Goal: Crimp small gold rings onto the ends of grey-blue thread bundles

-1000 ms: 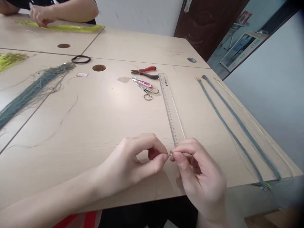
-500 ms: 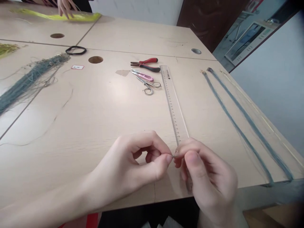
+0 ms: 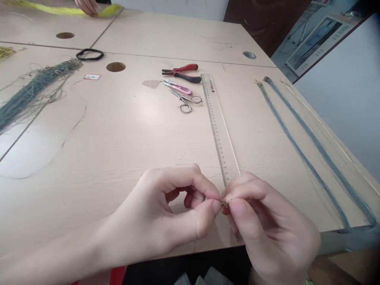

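My left hand is closed, thumb and forefinger pinching a thin thread. A short greenish bit of it shows in the small gap between the two hands. On the other side of that gap my right hand is closed in a pinch at the same thread; its fingertips nearly touch the left ones. Both hands are over the near end of a clear ruler, which lies lengthwise away from me and is partly hidden by the right hand.
Beyond the hands lie scissors, pink thread snips and red-black pliers. Blue-green thread bundles lie right; a larger bundle and a black band lie left. Another person's hand touches yellow thread.
My hands have shifted slightly right, and the fingertips have parted a little, showing more of the thread. The view has tilted down slightly. The other person's hand has moved over the yellow thread.
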Demonstrator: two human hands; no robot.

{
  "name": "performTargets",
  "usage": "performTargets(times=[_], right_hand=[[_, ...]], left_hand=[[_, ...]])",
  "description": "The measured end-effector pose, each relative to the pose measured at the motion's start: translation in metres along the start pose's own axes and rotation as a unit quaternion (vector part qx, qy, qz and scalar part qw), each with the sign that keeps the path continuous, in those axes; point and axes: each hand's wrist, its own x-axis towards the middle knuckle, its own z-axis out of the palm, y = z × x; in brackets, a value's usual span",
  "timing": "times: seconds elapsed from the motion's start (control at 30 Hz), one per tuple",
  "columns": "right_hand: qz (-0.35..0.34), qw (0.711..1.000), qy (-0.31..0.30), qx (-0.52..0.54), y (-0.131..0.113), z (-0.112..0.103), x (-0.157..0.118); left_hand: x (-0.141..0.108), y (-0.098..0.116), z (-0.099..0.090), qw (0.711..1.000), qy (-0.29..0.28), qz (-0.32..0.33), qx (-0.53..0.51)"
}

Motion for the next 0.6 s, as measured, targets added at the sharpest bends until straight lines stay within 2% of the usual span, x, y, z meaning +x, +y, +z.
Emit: performTargets(times=[0.3,0.6], right_hand=[[-0.050,0.998,0.036,-0.008,0.0028,0.0011,-0.0013],[0.038,0.999,-0.006,0.033,0.0020,-0.0004,-0.0013]], left_hand=[[-0.0003,-0.0021,-0.0014,0.999,-0.002,-0.016,-0.030],[-0.0039,-0.0059,-0.0012,1.000,-0.013,0.017,0.018]])
